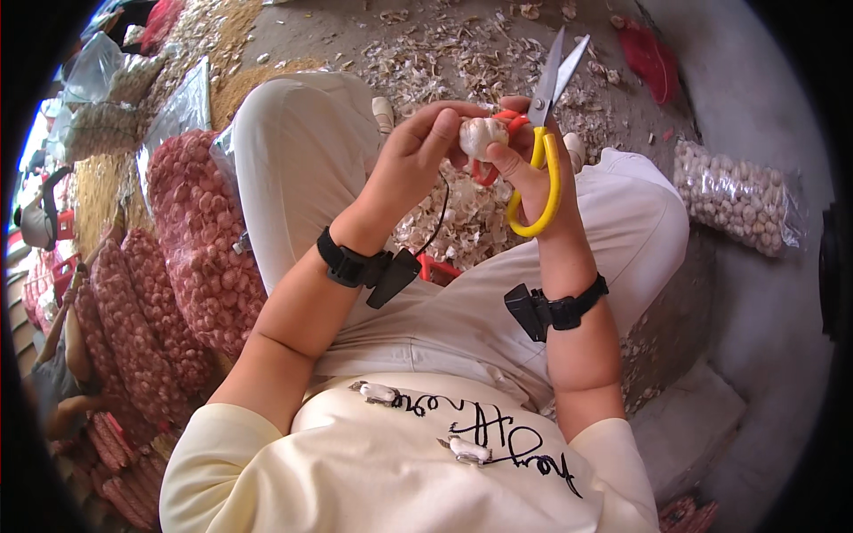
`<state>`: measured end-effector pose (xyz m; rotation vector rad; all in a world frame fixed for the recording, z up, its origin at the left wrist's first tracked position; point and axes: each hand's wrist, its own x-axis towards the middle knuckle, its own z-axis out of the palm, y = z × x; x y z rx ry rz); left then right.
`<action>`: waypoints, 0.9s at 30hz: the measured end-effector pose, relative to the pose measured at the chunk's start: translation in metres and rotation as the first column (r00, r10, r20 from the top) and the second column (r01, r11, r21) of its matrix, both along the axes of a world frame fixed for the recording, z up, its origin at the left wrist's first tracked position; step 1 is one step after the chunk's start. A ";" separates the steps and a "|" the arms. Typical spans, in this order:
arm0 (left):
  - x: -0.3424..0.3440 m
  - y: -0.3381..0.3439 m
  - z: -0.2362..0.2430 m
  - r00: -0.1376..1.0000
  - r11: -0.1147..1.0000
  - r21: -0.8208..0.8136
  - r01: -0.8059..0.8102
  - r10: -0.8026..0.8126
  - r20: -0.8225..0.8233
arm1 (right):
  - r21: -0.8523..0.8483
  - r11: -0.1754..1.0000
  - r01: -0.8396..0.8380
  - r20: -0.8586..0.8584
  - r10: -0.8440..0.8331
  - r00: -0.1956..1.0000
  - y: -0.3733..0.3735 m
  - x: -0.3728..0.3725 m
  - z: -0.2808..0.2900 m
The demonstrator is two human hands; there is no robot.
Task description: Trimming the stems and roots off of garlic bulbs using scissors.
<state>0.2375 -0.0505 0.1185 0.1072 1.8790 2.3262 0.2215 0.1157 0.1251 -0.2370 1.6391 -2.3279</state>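
A whitish garlic bulb [483, 138] is held up between my two hands, above my lap. My left hand [425, 153] closes on its left side, thumb and fingers bent around it. On the other side, my right hand [531, 178] grips a pair of scissors [554, 182] with yellow handles, and its thumb presses against the bulb. The scissor blades point away from me and stand apart. Red-orange parts show around the bulb, partly hidden by it and by my fingers. Both wrists carry black straps with small dark boxes.
Loose garlic skins [458, 226] lie between my legs, with more scattered on the floor ahead. Red net sacks of garlic [200, 240] stand at the left. A clear bag of pale bulbs [733, 195] lies at the right, and a red net [649, 62] farther off.
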 end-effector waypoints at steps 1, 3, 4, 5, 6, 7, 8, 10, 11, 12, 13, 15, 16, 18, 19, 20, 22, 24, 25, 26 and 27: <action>-0.001 0.001 0.002 0.998 1.000 -0.003 0.029 -0.029 -0.055 | 0.001 1.000 -0.006 -0.005 0.006 1.000 -0.001 -0.001 -0.004; 0.000 0.003 0.002 0.991 0.985 -0.153 0.081 -0.096 -0.095 | 0.180 0.975 0.134 -0.275 -0.081 0.958 -0.006 -0.002 -0.012; 0.000 0.006 -0.003 0.989 0.993 -0.102 0.066 -0.079 -0.125 | 0.291 0.938 0.188 -0.434 -0.046 0.900 -0.007 -0.001 -0.012; 0.000 0.007 -0.005 0.986 0.997 -0.050 0.053 -0.060 -0.155 | 0.289 0.940 0.180 -0.438 -0.037 0.898 -0.008 -0.001 -0.011; 0.001 0.004 0.002 0.995 0.998 0.006 0.057 -0.056 -0.086 | 0.197 0.971 0.135 -0.352 -0.058 0.934 -0.007 0.001 -0.008; 0.001 0.002 0.001 0.995 0.999 0.008 0.053 -0.052 -0.089 | 0.098 0.990 0.097 -0.260 -0.068 0.963 -0.006 0.003 -0.005; 0.000 0.000 0.000 0.993 0.996 -0.087 0.026 -0.036 -0.113 | 0.003 0.997 0.080 -0.237 -0.077 0.968 -0.004 0.004 -0.001; 0.001 -0.004 0.005 0.990 0.984 -0.179 -0.005 -0.020 -0.139 | 0.027 0.996 0.083 -0.219 -0.076 0.973 0.002 0.002 0.002; 0.001 -0.006 0.009 0.970 0.946 -0.318 -0.071 -0.010 -0.244 | 0.050 0.995 0.090 -0.199 -0.078 0.977 0.004 0.001 0.003; 0.001 -0.006 0.014 0.939 0.886 -0.440 -0.146 -0.017 -0.345 | 0.041 0.998 0.057 -0.174 -0.049 0.984 0.005 0.000 0.001; 0.001 -0.005 0.016 0.939 0.887 -0.438 -0.144 -0.017 -0.344 | 0.044 0.997 0.059 -0.173 -0.050 0.984 0.005 0.001 0.001; 0.002 -0.002 0.017 0.835 0.793 -0.536 -0.289 -0.065 -0.546 | 0.138 0.990 0.017 -0.072 -0.007 0.997 0.001 0.006 0.001; 0.004 -0.001 0.017 0.837 0.794 -0.536 -0.287 -0.064 -0.544 | 0.259 0.965 0.050 -0.169 -0.006 0.986 0.000 0.004 -0.004; 0.007 0.002 0.016 0.867 0.846 -0.487 -0.215 -0.064 -0.494 | 0.204 0.978 0.045 -0.163 -0.011 0.987 -0.001 0.002 -0.004; 0.007 0.003 0.013 0.868 0.847 -0.486 -0.215 -0.063 -0.493 | 0.147 0.988 0.040 -0.159 -0.016 0.987 -0.002 0.001 -0.003; 0.006 0.004 0.008 0.900 0.929 -0.333 -0.162 0.001 -0.435 | 0.127 0.991 0.041 -0.161 -0.020 0.987 -0.002 0.001 -0.001; 0.004 0.003 0.003 0.930 0.979 -0.165 -0.119 0.051 -0.363 | 0.073 0.996 0.043 -0.132 -0.033 0.991 -0.003 0.004 0.006; 0.002 0.001 0.001 0.966 0.997 0.027 -0.068 0.072 -0.248 | 0.032 0.998 0.057 -0.133 -0.052 0.990 -0.002 0.005 0.004; 0.002 0.000 0.001 0.966 0.997 0.027 -0.067 0.072 -0.247 | 0.032 0.998 0.057 -0.133 -0.053 0.990 -0.002 0.005 0.003; 0.002 -0.002 0.002 0.980 0.998 0.059 -0.023 0.034 -0.195 | 0.040 0.997 0.060 -0.151 -0.053 0.987 -0.001 0.005 0.002; 0.002 -0.002 0.002 0.990 0.995 0.095 0.020 -0.007 -0.142 | 0.049 0.997 0.063 -0.169 -0.054 0.984 -0.001 0.004 0.001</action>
